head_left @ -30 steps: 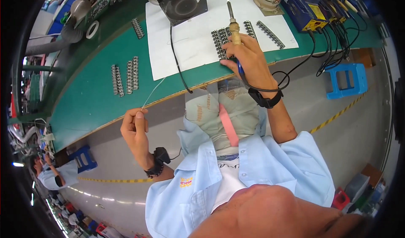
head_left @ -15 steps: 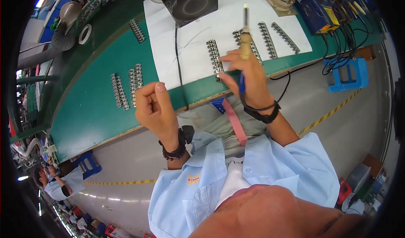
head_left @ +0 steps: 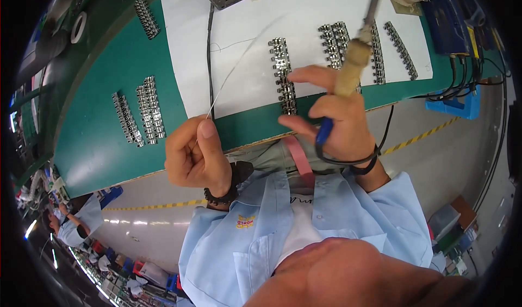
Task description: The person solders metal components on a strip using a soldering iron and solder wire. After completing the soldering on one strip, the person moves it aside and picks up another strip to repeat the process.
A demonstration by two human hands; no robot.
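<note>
Far left on the green table there's a couple of clusters of metal connector strips lying side by side, plus another short strip further back. Moving in, the left hand is curled into a loose fist just off the table's front edge, thumb and forefinger pressed together pinching the end of a thin solder wire, which runs up and right over the white paper sheet. A black cable crosses that sheet beside the wire.

Near the middle, one connector strip lies on the sheet running toward the table's edge, right between the two hands. The right hand holds a soldering iron upright, wooden handle wrapped by the lower fingers, with index finger and thumb spread out toward the strip. Can't quite tell if the fingertip touches it.

Past that, more strips sit on the paper, and a blue tray sits far right.
</note>
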